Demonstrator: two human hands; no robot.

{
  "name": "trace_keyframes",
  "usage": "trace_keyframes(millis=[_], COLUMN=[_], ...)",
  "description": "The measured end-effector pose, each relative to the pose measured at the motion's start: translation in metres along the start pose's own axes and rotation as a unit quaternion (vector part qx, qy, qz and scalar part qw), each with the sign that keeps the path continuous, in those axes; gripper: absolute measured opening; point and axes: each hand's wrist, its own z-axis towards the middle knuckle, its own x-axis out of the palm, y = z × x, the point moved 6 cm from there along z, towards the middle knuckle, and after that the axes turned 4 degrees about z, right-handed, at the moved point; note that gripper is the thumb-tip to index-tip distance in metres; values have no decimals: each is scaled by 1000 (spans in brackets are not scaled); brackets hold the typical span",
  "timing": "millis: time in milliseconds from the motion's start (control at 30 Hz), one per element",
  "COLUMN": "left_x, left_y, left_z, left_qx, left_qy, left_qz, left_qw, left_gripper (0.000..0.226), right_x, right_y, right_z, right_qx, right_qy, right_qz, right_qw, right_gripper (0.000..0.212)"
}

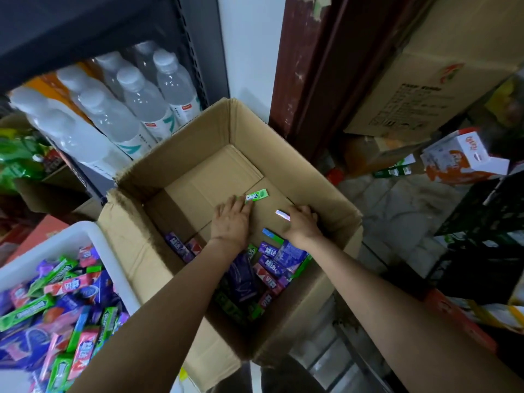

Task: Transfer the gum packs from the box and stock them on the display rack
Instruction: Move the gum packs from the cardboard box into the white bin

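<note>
Both hands were inside the cardboard box [306, 177]. The left hand [231, 219] lay flat with fingers spread, its fingertips touching a green gum pack [256, 195] on the box floor. The right hand [301, 222] pinched a small purple-and-white gum pack [282, 215]. More gum packs [269, 265] lay heaped at the box's near side. A white bin [93, 236] to the left held many others.

Dim storeroom, pale tiled floor [402, 211], dark shelving [195, 66], possibly wooden doorframe [309, 80]

Both forearms bare, sleeveless to the frame's edge; hands ungloved, ringless.
</note>
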Motion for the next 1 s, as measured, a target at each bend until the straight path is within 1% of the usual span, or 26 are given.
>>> trace_keyframes(millis=[100, 167, 267, 333, 400, 500, 567, 600, 633, 700, 733, 767, 800, 900, 933, 1000], left_x=[-5, -8, -8, -5, 0, -1, -6, -8, -9, -13, -15, -16, -16, -5, -2, 1], left_y=[7, 8, 10, 12, 13, 17, 20, 17, 10, -10, -18, -25, -32, -45, -45, -41], left_z=[3, 7, 17, 22, 23, 13, 1, -5, -11, -20, -23, -24, -25, -25, -25, -25], left_qx=[-35, -55, -72, -82, -84, -95, -105, -88, -51, 26, 47, 61, 75, 108, 104, 75], left_qy=[-37, -54, -70, -63, -37, -16, -36, -43, -41, -17, -5, 8, 28, 85, 91, 83], left_qz=[-35, -57, -102, -133, -160, -203, -213, -232, -266, -336, -363, -385, -387, -310, -286, -258], left_qw=[998, 995, 990, 986, 983, 974, 971, 968, 962, 941, 931, 921, 918, 941, 948, 960], left_gripper=[47, 38, 46, 48, 48, 46, 45, 42, 36, 22, 21, 23, 29, 60, 67, 72], right_x=[5, 5, 5, 5, 2, -3, -6, -8, -10, -12, -13, -14, -13, -10, -8, -3], right_y=[1, 4, 5, 8, 13, 19, 17, 15, 11, 4, 0, -3, -5, -11, -12, -10], right_z=[4, 6, 9, 10, 8, 0, -4, -5, -5, -4, -5, -6, -8, -12, -11, -11], right_qx=[26, 32, 50, 47, 23, -25, -27, -23, -16, -4, 2, 7, 14, 35, 41, 52], right_qy=[10, 6, -16, -22, -21, 7, 19, 18, 16, 9, 8, 7, 5, 0, -5, -5], right_qz=[-36, -57, -64, -54, -22, 54, 81, 83, 72, 45, 44, 54, 72, 93, 94, 101], right_qw=[999, 998, 997, 997, 999, 998, 996, 996, 997, 999, 999, 998, 997, 995, 995, 994], right_gripper=[57, 55, 59, 58, 52, 33, 35, 41, 45, 49, 50, 49, 49, 45, 43, 39])
